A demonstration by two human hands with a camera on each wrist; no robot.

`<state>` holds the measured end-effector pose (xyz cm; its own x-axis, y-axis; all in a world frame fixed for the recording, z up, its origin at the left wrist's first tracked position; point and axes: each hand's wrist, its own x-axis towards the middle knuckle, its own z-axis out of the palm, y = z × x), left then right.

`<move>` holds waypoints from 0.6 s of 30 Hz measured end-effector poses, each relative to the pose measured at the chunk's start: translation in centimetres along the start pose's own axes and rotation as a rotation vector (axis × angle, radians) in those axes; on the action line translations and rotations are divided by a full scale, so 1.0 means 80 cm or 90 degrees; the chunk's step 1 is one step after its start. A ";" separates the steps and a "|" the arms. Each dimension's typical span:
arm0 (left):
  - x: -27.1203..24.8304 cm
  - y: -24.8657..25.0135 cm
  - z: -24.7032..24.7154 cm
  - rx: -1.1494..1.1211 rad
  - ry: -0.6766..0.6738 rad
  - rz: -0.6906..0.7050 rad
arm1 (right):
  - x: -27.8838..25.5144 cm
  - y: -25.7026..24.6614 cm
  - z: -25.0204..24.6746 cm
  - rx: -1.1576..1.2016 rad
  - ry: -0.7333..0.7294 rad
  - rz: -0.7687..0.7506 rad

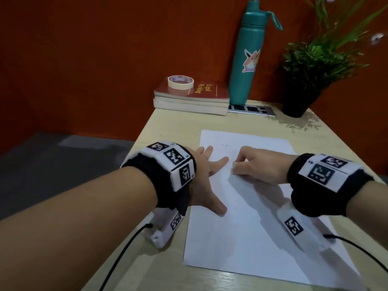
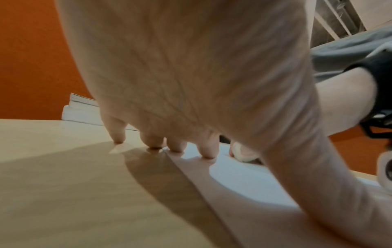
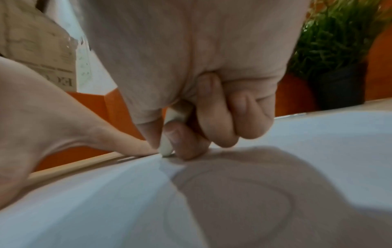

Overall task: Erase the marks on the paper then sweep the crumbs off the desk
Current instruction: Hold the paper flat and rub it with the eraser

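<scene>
Right now our paper lies flat in the middle of the worktop, its left long edge running from 6 toward 12 o'clock with a bare strip of wood beside it at 9 o'clock. It looks white and nearly clean; a few faint specks sit near its far end, and the right wrist view shows a faint curved pencil line in the shadow under our hand. Our right hand has its grip pinched on a small white eraser, thumb and forefinger closed on it, its tip touching the sheet. Our left hand lies spread and flat, some fingertips on the paper, others on the wood just past its left edge, thumb toward 5 o'clock. At 12 o'clock two stacked books sit at the far edge, the upper one reading "Legal Writing", with a tape roll on top. A teal bottle bearing a cartoon sticker stands beside them, and a potted plant stands at 1 o'clock.
</scene>
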<state>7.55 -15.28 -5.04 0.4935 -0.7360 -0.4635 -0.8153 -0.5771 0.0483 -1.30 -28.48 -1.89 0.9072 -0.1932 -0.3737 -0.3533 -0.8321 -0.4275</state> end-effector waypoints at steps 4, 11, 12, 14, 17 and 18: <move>-0.001 0.002 -0.002 0.005 -0.001 -0.008 | -0.002 0.002 0.012 0.022 -0.038 -0.007; -0.001 0.002 -0.003 0.011 -0.010 -0.009 | 0.002 -0.003 0.012 0.038 -0.050 -0.042; -0.001 0.002 -0.003 0.014 -0.012 -0.010 | 0.000 -0.005 0.013 0.054 -0.073 -0.052; -0.002 0.001 -0.003 0.010 -0.008 -0.007 | 0.001 -0.005 0.009 0.046 -0.053 -0.032; 0.000 0.002 -0.002 0.011 -0.004 -0.007 | 0.009 -0.004 0.008 0.007 -0.009 -0.024; -0.001 0.003 -0.003 0.011 -0.008 -0.006 | 0.009 -0.006 0.012 0.009 -0.021 -0.038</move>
<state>7.38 -15.44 -4.81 0.4979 -0.7257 -0.4748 -0.8154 -0.5782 0.0288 -0.73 -27.73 -2.74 0.9188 -0.1266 -0.3738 -0.3025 -0.8342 -0.4610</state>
